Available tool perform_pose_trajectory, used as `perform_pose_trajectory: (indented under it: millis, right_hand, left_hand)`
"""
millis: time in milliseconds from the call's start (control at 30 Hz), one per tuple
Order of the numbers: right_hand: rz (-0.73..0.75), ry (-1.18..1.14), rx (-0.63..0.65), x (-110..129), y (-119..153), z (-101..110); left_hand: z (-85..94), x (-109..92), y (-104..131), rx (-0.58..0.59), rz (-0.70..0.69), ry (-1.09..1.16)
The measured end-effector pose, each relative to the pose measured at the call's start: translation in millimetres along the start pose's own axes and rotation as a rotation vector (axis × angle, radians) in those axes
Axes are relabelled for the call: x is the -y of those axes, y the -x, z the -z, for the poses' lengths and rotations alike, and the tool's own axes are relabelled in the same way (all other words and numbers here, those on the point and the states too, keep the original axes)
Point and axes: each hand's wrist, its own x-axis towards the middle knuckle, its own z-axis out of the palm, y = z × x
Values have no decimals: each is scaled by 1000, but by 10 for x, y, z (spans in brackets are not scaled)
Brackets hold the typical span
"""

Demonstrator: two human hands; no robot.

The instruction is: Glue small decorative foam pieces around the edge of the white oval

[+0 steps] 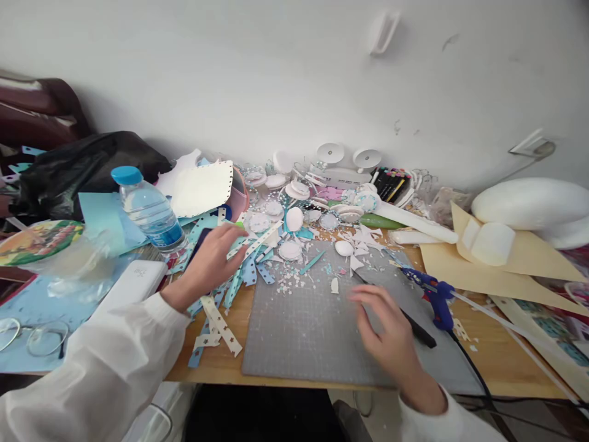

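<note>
Pale wall [276,73] stands behind the crowded wooden table [230,366]. At left, my left grip [216,255] is curved above patterned paper strips [221,324]; whether it pinches one, I cannot tell. My right grip [386,325] is loosely spread, holding nothing that I see, over the grey mat [299,344], and a thin black tool [422,333] lies partly under it. If I lower this grip without looking, the tool, perhaps sharp, could prick me. If the left grip draws back carelessly, the water bottle [150,209] beside it could fall on the blue paper [101,218]. White device [129,288] at left bears letters, maybe "mcc"; the bottle's label [169,236] is too small for reading.
</note>
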Motion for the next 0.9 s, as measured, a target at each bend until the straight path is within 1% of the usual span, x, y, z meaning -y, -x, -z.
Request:
perform_pose_trajectory:
  millis: [67, 167, 233, 267, 300, 367, 433, 500, 600, 667, 733, 833, 900]
  right_hand:
    - [73, -26, 104, -2, -349, -177]
    - [121, 12, 285, -52, -812, -476]
    - [173, 26, 387, -112, -1034, -663]
    - [196, 18, 416, -144, -1116, -742]
    - [213, 6, 429, -175, -1180, -806]
    - [216, -19, 412, -224, -1265, -877]
    - [188, -25, 359, -248, -1311, -864]
    - [155, -47, 274, -239, -1330, -783]
    - [135, -150, 127, -157, -1303, -607]
    - [134, -222, 72, -56, -1245, -501]
    - [126, -265, 66, 72, -1166, -427]
    - [127, -344, 72, 267, -1056, -367]
    - [147, -394, 78, 367, -1011, -343]
  left_hand:
    - [42, -196, 91, 68, -84, 107]
    - [37, -392, 203, 154, -82, 245]
    - [26, -447, 255, 170, -65, 303]
    - [25, -455, 274, 179, -52, 333]
    - [28, -452, 287, 185, -42, 363]
    - [41, -422, 300, 212, -6, 415]
    - [51, -375, 299, 217, 25, 474]
    - [42, -329, 287, 187, 69, 532]
    - [-21, -298, 242, 87, 185, 578]
    - [-85, -315, 195, 41, 260, 657]
    - [-152, -355, 141, 49, 312, 821]
    - [-236, -429, 76, 122, 359, 1064]
    - [-271, -471, 56, 169, 371, 1174]
